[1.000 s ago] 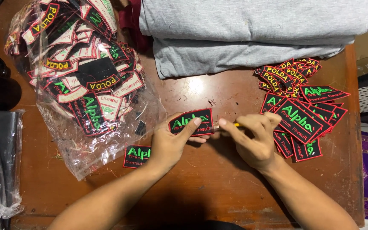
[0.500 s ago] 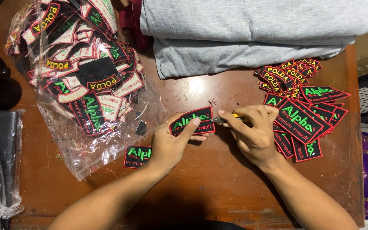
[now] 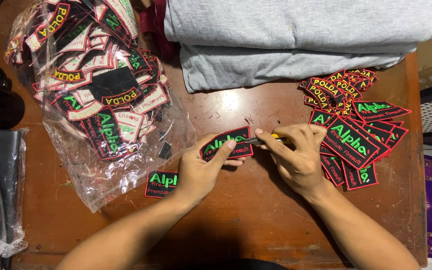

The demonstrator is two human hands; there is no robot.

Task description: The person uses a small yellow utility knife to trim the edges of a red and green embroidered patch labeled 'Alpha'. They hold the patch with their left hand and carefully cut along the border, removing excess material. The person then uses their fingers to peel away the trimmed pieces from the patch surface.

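Left hand point(image 3: 201, 170) pinches a black embroidered patch with red border and green lettering point(image 3: 227, 143), thumb on top, held just above the brown wooden surface point(image 3: 246, 220). Right hand point(image 3: 296, 157) is closed around a yellow-handled cutter point(image 3: 271, 140), tip at the patch's right end. Clear plastic bag point(image 3: 101, 100) at left holds many patches. Loose patch pile point(image 3: 353, 130) lies right, near the edge. Folded grey fabric point(image 3: 296, 40) sits behind.

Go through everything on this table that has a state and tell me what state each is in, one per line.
Left hand: pinching a black patch.
Right hand: gripping a yellow cutter, tip at the patch edge.
Plastic bag: open, full of patches.
Grey cloth: folded, stacked.
Loose patches: piled, overlapping.
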